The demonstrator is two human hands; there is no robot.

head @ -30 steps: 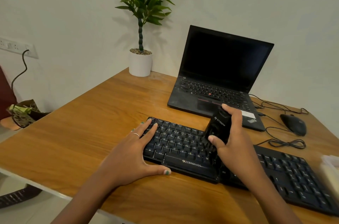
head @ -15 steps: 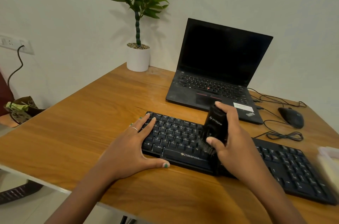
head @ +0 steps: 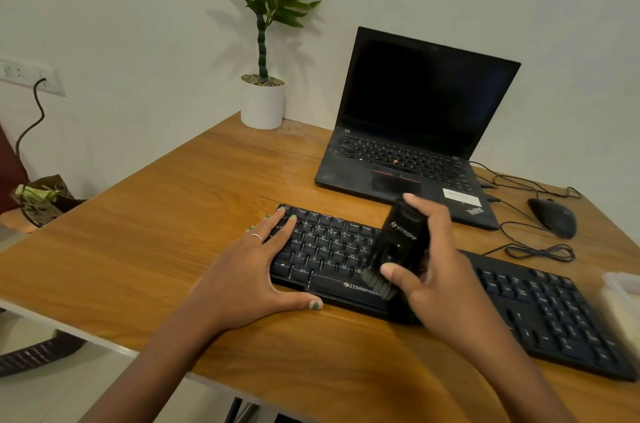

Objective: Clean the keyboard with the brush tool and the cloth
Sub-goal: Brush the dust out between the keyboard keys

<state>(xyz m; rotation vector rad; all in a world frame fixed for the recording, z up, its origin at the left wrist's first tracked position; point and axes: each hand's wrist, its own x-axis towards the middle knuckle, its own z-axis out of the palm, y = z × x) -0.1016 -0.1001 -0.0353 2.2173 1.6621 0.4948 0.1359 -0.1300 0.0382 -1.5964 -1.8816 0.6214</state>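
A black Zebronics keyboard [head: 325,249] lies across the wooden desk [head: 156,235] in front of me. My right hand [head: 440,277] grips a black brush tool [head: 401,242], its bristles down on the keyboard's front edge near the space bar. My left hand [head: 249,270] rests flat on the keyboard's left end, fingers straight over the keys and thumb along the front edge. A pale object [head: 623,305] at the far right edge is blurred; I cannot tell if it is the cloth.
An open black laptop [head: 415,132] stands behind the keyboard. A black mouse [head: 552,216] with its coiled cable [head: 536,251] lies at the right. A potted plant [head: 263,100] sits at the desk's back corner. The desk's left edge drops to the floor.
The right hand has drawn the brush toward the keyboard's front edge. The left hand has stayed on the left end. The camera view shifted slightly.
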